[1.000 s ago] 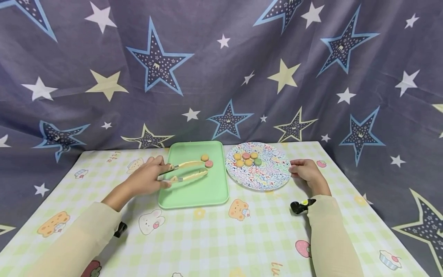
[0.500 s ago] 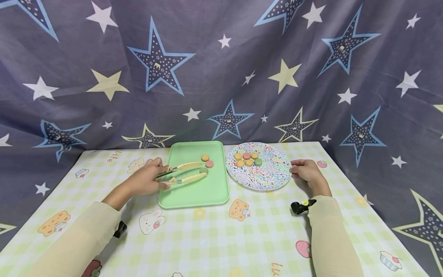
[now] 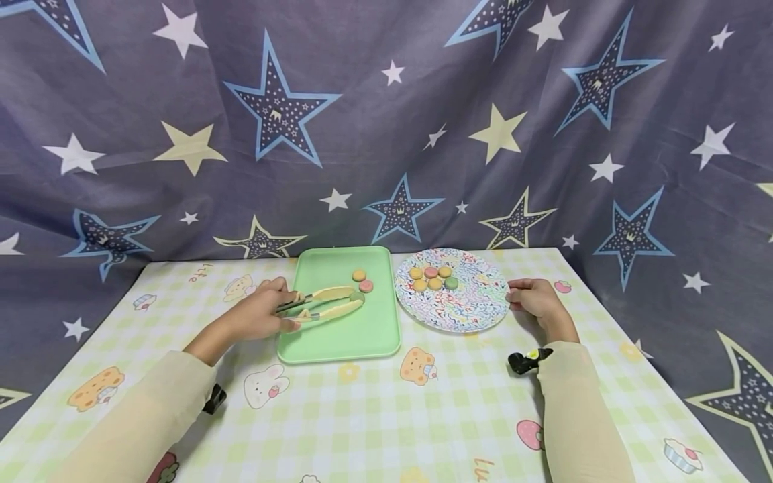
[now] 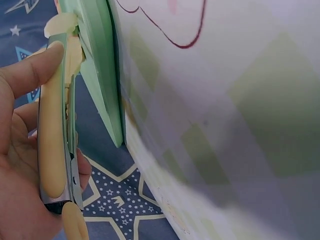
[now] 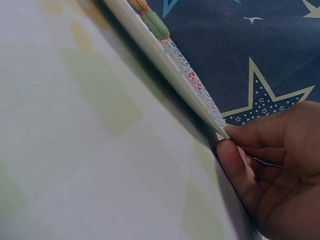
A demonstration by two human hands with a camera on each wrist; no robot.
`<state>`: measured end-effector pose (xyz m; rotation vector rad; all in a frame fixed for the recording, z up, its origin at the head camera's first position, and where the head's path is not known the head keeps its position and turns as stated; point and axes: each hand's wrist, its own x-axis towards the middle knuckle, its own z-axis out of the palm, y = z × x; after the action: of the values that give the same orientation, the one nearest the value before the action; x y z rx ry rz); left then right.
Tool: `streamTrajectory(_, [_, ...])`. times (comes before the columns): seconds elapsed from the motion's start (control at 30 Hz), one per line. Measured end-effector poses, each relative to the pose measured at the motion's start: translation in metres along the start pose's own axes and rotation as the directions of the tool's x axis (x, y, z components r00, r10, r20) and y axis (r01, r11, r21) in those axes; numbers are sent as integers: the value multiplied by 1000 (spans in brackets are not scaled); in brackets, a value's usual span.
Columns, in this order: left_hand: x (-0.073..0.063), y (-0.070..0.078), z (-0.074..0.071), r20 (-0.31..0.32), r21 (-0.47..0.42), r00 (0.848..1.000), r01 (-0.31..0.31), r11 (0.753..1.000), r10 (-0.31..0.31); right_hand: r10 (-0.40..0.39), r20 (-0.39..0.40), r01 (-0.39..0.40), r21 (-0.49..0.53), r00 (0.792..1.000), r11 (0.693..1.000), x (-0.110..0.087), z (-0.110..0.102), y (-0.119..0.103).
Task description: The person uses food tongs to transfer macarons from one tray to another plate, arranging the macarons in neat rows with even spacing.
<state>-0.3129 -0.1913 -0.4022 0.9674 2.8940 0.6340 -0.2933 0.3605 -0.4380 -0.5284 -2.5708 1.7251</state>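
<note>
While the left hand curls round the tongs, green macaron between the spread tips over the green tray, the right hand pinches the rim of the patterned plate; tablecloth print: "life" far left, "Lu" near side

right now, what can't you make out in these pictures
Head view: whether the tongs grip the green cookie between them; they cover part of it, and it is too small there.
Left wrist view: part of the left hand, hidden behind the tongs.
Left wrist view: the rest of the tray, cut off by the top edge.
Right wrist view: the rest of the plate, cut off by the top edge.
</note>
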Motion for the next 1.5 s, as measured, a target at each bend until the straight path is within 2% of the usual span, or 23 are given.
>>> streamTrajectory(0.63, [1, 4, 2, -2, -6, 1000, -27, 1000, 27, -6, -1, 6, -6, 1000, 1000, 0, 0, 1])
streamTrajectory(1.1, [4, 5, -4, -13, 7, 1000, -8, 1000, 8, -11, -1, 11, -8, 1000, 1000, 2, 0, 2])
streamTrajectory(1.33, [12, 9, -5, -15, 4, 1000, -13, 1000, 13, -13, -7, 13, -6, 1000, 1000, 3, 0, 3])
streamTrajectory(1.5, [20, 17, -5, -15, -10, 999, -43, 999, 42, -19, -6, 19, -8, 1000, 1000, 3, 0, 4])
